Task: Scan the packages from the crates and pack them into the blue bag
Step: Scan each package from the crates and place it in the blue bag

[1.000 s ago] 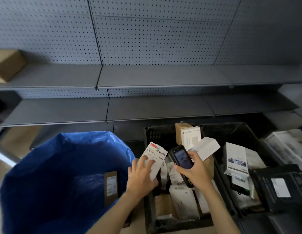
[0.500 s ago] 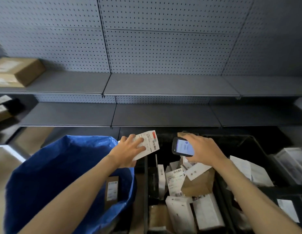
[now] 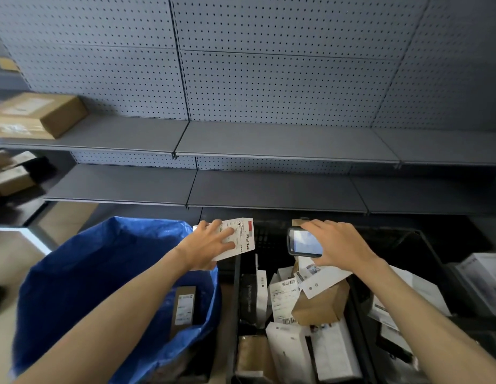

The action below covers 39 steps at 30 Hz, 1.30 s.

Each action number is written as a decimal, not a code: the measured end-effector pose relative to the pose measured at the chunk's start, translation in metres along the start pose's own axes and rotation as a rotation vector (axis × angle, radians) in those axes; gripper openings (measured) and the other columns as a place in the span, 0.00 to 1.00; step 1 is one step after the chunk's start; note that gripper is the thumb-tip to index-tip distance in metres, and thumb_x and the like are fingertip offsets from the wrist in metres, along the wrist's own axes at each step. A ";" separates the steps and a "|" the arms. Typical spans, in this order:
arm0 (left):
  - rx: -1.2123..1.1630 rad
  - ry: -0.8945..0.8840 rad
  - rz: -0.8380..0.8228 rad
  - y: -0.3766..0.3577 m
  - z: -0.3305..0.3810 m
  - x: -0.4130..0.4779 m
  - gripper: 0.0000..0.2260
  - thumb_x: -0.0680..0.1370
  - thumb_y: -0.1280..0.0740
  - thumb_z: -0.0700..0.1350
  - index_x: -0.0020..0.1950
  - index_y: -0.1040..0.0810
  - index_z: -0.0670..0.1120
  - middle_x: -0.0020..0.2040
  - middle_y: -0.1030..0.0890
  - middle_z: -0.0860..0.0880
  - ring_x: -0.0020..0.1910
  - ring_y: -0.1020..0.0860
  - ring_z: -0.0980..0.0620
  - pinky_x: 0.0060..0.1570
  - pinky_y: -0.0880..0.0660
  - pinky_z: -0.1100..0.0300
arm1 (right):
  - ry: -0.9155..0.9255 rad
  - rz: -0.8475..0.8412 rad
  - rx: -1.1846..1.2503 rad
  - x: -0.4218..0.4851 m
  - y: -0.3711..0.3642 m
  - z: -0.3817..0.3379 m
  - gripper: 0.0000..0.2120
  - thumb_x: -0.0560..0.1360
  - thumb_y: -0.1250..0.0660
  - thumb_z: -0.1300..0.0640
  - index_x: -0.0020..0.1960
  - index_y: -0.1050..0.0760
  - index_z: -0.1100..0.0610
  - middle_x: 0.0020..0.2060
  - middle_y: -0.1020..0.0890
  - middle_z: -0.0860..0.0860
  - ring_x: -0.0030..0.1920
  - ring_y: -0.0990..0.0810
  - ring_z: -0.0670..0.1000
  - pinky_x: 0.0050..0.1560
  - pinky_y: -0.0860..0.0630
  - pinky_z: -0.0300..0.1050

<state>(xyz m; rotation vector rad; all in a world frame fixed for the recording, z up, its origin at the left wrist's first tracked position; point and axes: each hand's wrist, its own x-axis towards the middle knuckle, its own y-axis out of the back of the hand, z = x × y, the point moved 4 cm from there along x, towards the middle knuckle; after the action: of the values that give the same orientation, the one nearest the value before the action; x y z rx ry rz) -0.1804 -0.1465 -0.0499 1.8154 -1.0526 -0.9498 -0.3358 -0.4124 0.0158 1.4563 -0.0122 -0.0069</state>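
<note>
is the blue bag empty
No, a brown package with a white label lies inside the blue bag.

Nothing legible as words or numbers. White label with a barcode and a red patch on the package (image 3: 238, 236), print too small to read. Lit scanner (image 3: 305, 242) screen, blurred. Pale lettering down the side of a black box (image 3: 248, 297), unreadable. Barcoded labels on a white parcel (image 3: 283, 299). White label on the brown box (image 3: 184, 309) in the bag (image 3: 89, 273). Blurred labels on the shelf carton (image 3: 39, 115).
</note>
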 end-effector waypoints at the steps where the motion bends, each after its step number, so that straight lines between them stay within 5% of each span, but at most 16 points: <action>1: -0.009 0.008 0.002 0.000 -0.001 -0.001 0.31 0.75 0.29 0.57 0.76 0.36 0.55 0.78 0.40 0.44 0.74 0.38 0.36 0.65 0.30 0.38 | -0.003 0.004 0.015 0.000 0.001 0.000 0.42 0.65 0.20 0.42 0.75 0.29 0.52 0.68 0.21 0.49 0.59 0.18 0.52 0.49 0.25 0.44; 6: -0.143 0.114 0.033 -0.001 -0.013 -0.022 0.30 0.71 0.27 0.60 0.71 0.32 0.57 0.74 0.35 0.47 0.71 0.34 0.39 0.60 0.26 0.40 | -0.040 0.021 0.117 0.008 -0.009 -0.006 0.40 0.70 0.25 0.39 0.77 0.35 0.50 0.69 0.24 0.46 0.61 0.20 0.49 0.44 0.32 0.38; 15: -0.316 0.329 0.054 -0.042 -0.034 -0.118 0.29 0.70 0.30 0.60 0.70 0.30 0.59 0.72 0.32 0.51 0.67 0.31 0.42 0.52 0.23 0.44 | -0.079 -0.020 0.532 0.058 -0.039 -0.084 0.38 0.66 0.22 0.35 0.70 0.33 0.45 0.61 0.20 0.43 0.55 0.18 0.51 0.53 0.20 0.49; 29: -0.525 0.550 -0.127 -0.220 -0.071 -0.230 0.32 0.62 0.23 0.61 0.65 0.26 0.58 0.68 0.29 0.50 0.62 0.28 0.41 0.45 0.22 0.45 | -0.037 -0.250 0.688 0.161 -0.068 -0.270 0.35 0.61 0.23 0.33 0.62 0.32 0.40 0.57 0.20 0.39 0.53 0.19 0.48 0.53 0.21 0.51; 39: -0.871 0.769 -0.221 -0.374 -0.070 -0.211 0.31 0.72 0.25 0.56 0.73 0.32 0.56 0.73 0.37 0.52 0.70 0.37 0.42 0.63 0.29 0.36 | -0.308 -0.396 0.780 0.198 -0.155 -0.348 0.34 0.59 0.20 0.33 0.59 0.29 0.42 0.50 0.19 0.38 0.52 0.20 0.46 0.47 0.20 0.48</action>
<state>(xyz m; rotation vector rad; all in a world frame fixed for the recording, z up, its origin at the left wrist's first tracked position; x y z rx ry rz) -0.0857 0.1834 -0.3167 1.3372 0.0669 -0.5816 -0.1326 -0.0867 -0.1775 2.2015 0.0247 -0.6078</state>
